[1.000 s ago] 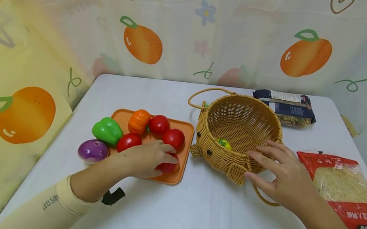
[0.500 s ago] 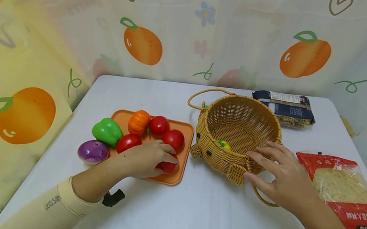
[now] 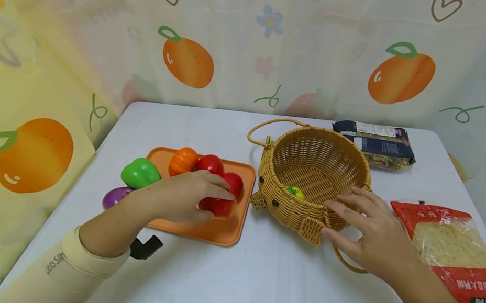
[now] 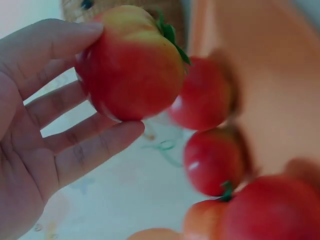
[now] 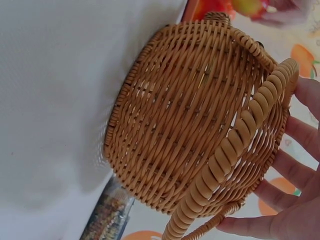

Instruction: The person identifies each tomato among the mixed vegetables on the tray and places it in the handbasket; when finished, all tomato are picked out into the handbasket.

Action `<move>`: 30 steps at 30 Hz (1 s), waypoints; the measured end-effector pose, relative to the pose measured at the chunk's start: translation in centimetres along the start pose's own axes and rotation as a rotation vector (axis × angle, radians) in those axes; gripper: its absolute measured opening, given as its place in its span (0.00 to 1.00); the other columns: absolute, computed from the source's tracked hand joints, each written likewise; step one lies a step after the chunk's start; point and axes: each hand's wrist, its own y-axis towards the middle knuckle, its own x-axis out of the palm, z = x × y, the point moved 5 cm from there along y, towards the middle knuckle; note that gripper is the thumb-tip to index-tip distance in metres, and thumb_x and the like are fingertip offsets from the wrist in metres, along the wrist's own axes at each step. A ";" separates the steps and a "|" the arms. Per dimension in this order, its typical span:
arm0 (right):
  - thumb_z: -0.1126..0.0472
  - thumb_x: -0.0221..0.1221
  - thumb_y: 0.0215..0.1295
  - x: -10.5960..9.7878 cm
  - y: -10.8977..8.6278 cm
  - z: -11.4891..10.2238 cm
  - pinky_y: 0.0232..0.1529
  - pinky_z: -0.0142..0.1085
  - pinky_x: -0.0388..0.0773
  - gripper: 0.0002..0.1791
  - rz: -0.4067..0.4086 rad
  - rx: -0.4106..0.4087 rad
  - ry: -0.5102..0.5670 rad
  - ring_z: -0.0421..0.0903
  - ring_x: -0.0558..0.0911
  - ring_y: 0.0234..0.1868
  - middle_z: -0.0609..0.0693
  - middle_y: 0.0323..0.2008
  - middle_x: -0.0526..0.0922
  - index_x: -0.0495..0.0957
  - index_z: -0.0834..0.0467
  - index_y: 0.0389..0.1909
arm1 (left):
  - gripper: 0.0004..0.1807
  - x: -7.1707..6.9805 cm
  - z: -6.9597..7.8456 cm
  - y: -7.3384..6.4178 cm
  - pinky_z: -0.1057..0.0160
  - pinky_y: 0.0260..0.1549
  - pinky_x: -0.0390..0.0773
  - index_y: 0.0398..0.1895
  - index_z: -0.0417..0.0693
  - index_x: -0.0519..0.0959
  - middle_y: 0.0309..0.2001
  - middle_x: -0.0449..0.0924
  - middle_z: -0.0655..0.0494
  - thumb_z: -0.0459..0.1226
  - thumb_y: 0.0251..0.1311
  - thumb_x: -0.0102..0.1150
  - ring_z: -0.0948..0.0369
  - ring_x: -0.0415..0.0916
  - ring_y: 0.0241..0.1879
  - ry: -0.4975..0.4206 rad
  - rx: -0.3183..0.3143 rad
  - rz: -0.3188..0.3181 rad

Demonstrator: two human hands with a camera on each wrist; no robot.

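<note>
My left hand (image 3: 181, 194) holds a red tomato (image 4: 135, 70) with a yellow top and green leaves. The thumb lies on one side of it and the fingers on the other, over the orange tray (image 3: 232, 233). Around it on the tray are more red round fruits (image 3: 210, 163) and a small orange pumpkin (image 3: 183, 162). My right hand (image 3: 375, 236) has its fingers spread, the fingertips touching the near right rim of the wicker basket (image 3: 295, 214). A small yellow-green vegetable (image 3: 296, 191) lies inside the basket.
A green bell pepper (image 3: 140, 173) and a purple eggplant (image 3: 115, 197) lie at the tray's left, the eggplant partly hidden by my left arm. A red bag (image 3: 460, 255) lies at the right, and a dark packet (image 3: 379, 145) behind the basket.
My left hand has lifted the tomato and shifted slightly back and left over the tray, now covering one red fruit. My right hand stays at the basket rim.
</note>
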 end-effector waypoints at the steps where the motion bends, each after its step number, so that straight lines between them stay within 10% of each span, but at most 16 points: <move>1: 0.47 0.78 0.47 0.0 0.0 0.0 0.59 0.66 0.75 0.31 0.001 0.000 0.000 0.59 0.74 0.65 0.53 0.53 0.85 0.86 0.48 0.55 | 0.25 -0.7 0.0 0.1 0.52 0.56 0.82 0.62 0.54 0.82 0.62 0.80 0.56 0.38 0.60 0.71 0.52 0.72 0.65 -0.007 0.012 0.019; 14: 0.48 0.78 0.47 0.0 0.0 0.0 0.59 0.66 0.75 0.31 -0.002 0.004 0.008 0.59 0.74 0.65 0.53 0.53 0.85 0.86 0.48 0.55 | 0.28 -7.1 2.6 4.0 0.52 0.68 0.71 0.70 0.51 0.76 0.70 0.73 0.54 0.38 0.66 0.65 0.52 0.67 0.70 0.024 0.103 0.122; 30: 0.43 0.75 0.52 -0.2 0.2 -0.1 0.56 0.65 0.78 0.31 -0.095 0.075 -0.023 0.60 0.74 0.66 0.54 0.57 0.84 0.85 0.47 0.58 | 0.29 -6.7 6.0 11.5 0.57 0.70 0.70 0.73 0.53 0.73 0.73 0.69 0.54 0.40 0.69 0.63 0.53 0.63 0.73 0.049 0.210 0.132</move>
